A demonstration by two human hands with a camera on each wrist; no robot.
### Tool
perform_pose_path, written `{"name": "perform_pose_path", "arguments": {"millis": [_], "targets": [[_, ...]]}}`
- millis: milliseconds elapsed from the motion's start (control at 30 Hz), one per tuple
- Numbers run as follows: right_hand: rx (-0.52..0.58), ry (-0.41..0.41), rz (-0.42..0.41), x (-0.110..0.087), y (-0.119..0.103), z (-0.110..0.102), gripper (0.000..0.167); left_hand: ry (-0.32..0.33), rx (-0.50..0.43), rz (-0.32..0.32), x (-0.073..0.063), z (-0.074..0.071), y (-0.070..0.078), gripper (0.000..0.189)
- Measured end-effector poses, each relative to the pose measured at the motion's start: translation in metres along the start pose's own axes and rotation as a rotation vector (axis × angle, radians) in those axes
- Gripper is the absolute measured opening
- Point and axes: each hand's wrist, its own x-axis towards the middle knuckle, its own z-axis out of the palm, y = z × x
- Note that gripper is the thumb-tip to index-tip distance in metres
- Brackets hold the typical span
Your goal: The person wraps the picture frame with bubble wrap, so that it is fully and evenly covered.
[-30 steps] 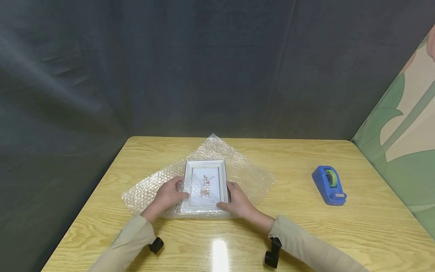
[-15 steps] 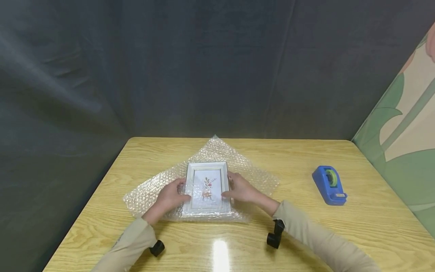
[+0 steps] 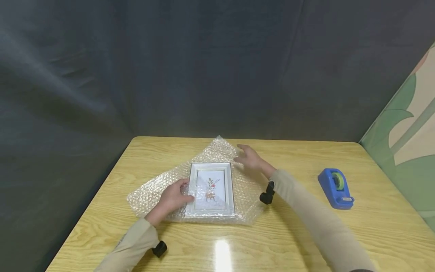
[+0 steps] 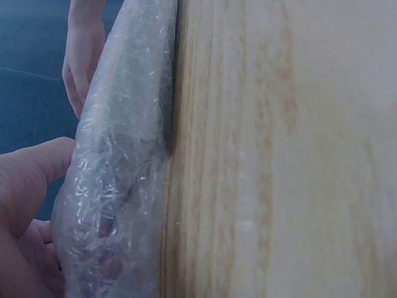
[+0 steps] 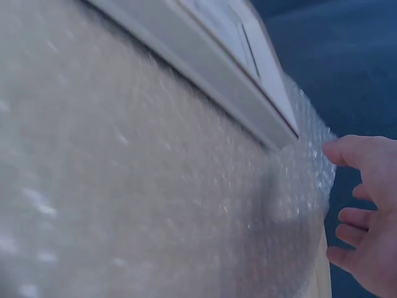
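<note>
A white picture frame [image 3: 211,175] with a plant-and-pot print lies face up on a sheet of clear bubble wrap [image 3: 156,189]. The wrap's near edge is folded over the frame's lower part. My left hand [image 3: 172,197] holds the frame's left side through the wrap, thumb on top; its other fingers are partly hidden. The left wrist view shows the thumb against the bubble wrap [image 4: 118,167]. My right hand [image 3: 250,158], off the frame, hovers near the sheet's far right edge with spread fingers. In the right wrist view, nothing is between the thumb and fingers of this hand [image 5: 372,198].
To the right on the wooden table [image 3: 289,226] stands a blue tape dispenser [image 3: 335,189] with a green roll. A dark curtain [image 3: 210,68] hangs behind the table, and a floral panel [image 3: 408,151] rises along the right side.
My right hand has let go of the frame's right side and moved away toward the far right edge of the wrap. The left hand keeps its hold. The frame has shifted slightly right in view.
</note>
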Motion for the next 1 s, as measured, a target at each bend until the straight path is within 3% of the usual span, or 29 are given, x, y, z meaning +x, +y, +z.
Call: {"name": "perform_pose_path", "arguments": {"millis": [200,467,700,1000], "targets": [[-0.033,-0.004,-0.007,0.015,0.007,0.003,0.069,-0.001,0.012,-0.001,0.001,0.001,0.002,0.068],[-0.186,0.001,-0.04,0.026,0.011,0.01,0.068,0.002,0.02,-0.002,0.0,0.0,0.002,0.069],[-0.126,0.085,-0.063,0.024,0.001,0.009,0.056,0.005,0.012,-0.013,-0.002,-0.001,0.001,0.069],[-0.084,0.133,-0.213,0.026,-0.03,0.017,0.039,0.003,0.016,0.002,0.0,-0.003,0.0,0.069]]}}
